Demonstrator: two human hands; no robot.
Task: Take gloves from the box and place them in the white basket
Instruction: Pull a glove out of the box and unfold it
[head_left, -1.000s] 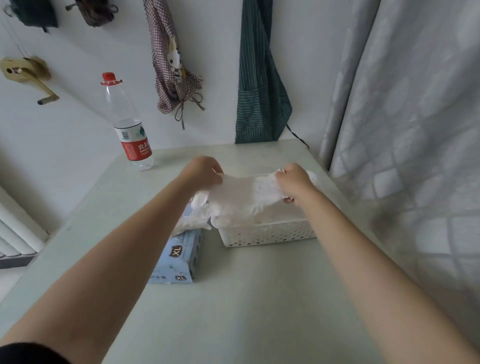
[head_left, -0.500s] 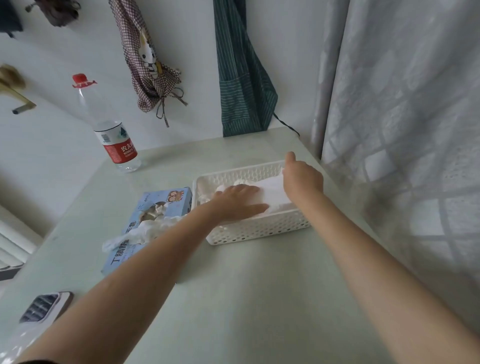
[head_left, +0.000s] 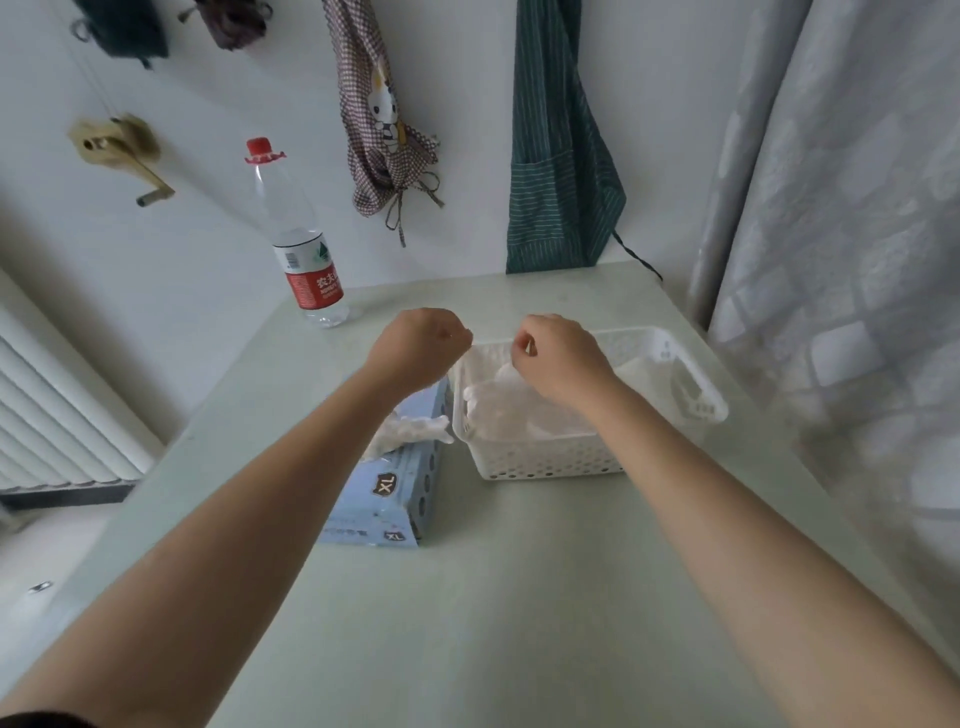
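The white perforated basket (head_left: 545, 460) stands on the table right of centre, with white gloves (head_left: 506, 413) lying in it. To its left lies the blue glove box (head_left: 387, 499), marked XL, with one white glove (head_left: 410, 431) sticking out of its top opening. My left hand (head_left: 421, 345) hovers over the far end of the box, fingers curled, nothing in it. My right hand (head_left: 563, 361) hovers above the basket's left half, also curled into a loose fist with nothing seen between its fingers. My forearms hide part of the box and the basket.
A plastic water bottle (head_left: 306, 260) with a red cap stands at the table's far left. Aprons (head_left: 561, 156) and a checked cloth bag (head_left: 382, 140) hang on the wall behind. A grey curtain (head_left: 831, 260) runs along the right edge, a radiator (head_left: 57, 415) on the left.
Both hands held a glove stretched over the basket, then pressed it down inside. Now they have let go, lifted and curled, and the glove lies in the basket.
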